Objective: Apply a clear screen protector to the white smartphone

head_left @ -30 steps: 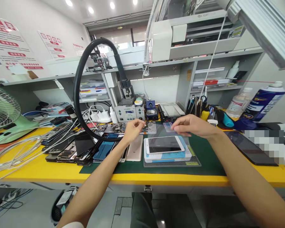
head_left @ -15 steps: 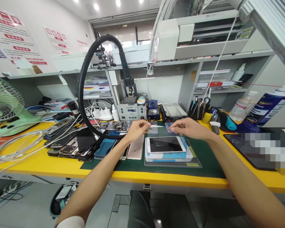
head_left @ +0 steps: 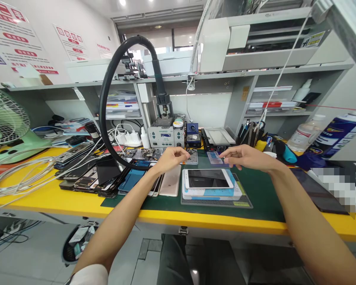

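My left hand (head_left: 171,157) hovers over a clear tray (head_left: 192,157) at the back of the green mat (head_left: 262,198), its fingers pinched together on something too small to name. My right hand (head_left: 245,157) reaches in from the right with fingers curled, its fingertips at a small blue-and-white card (head_left: 214,157). Just in front of both hands a white phone (head_left: 208,178) lies screen up on a blue-edged stack (head_left: 211,192) resting on a grey pad (head_left: 215,202).
A pile of disassembled phones (head_left: 90,178) and a gold phone (head_left: 170,181) lie left of the mat. Behind stand a soldering station (head_left: 166,136) with a black hose (head_left: 106,99), a tool holder (head_left: 249,133), bottles (head_left: 334,132), a green fan (head_left: 6,126) and white cables (head_left: 20,178).
The view has shifted slightly. Both hands stay over the back of the mat; my right hand has edged right and lifted a little from the card.
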Demonstrator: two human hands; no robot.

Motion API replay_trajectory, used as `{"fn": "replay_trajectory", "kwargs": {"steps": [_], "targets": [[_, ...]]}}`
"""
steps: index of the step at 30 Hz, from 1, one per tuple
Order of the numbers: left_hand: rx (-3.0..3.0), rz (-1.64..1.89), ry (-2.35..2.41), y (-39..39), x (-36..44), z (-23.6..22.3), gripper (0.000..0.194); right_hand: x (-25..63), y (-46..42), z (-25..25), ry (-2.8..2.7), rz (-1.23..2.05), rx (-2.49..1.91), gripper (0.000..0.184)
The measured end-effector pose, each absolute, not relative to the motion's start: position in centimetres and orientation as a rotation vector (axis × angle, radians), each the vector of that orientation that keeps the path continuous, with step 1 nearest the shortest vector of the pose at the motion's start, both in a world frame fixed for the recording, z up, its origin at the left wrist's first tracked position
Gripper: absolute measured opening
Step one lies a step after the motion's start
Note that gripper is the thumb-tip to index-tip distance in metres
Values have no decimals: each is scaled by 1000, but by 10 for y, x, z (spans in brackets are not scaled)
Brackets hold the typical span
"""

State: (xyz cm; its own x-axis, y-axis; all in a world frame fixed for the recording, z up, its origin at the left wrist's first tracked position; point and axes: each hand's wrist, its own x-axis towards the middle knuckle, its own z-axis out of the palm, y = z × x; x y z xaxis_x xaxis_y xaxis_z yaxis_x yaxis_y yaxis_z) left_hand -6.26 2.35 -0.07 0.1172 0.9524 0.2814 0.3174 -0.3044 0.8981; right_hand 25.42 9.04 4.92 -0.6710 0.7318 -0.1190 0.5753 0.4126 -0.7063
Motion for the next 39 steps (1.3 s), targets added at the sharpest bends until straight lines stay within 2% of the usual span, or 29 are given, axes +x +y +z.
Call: {"fn": "replay_trajectory", "kwargs": {"steps": [13, 26, 39], "targets": [[1843, 888, 1196, 17, -71, 10, 7, 260, 97, 46, -2584, 1163, -1116, 59], [1792, 772, 1178, 16, -71, 10, 15, 256, 91, 48, -2472, 1285, -1073, 54], [1895, 706, 1161, 12, -67, 14, 15, 258, 93, 47, -2535, 1316, -1019, 53]]}}
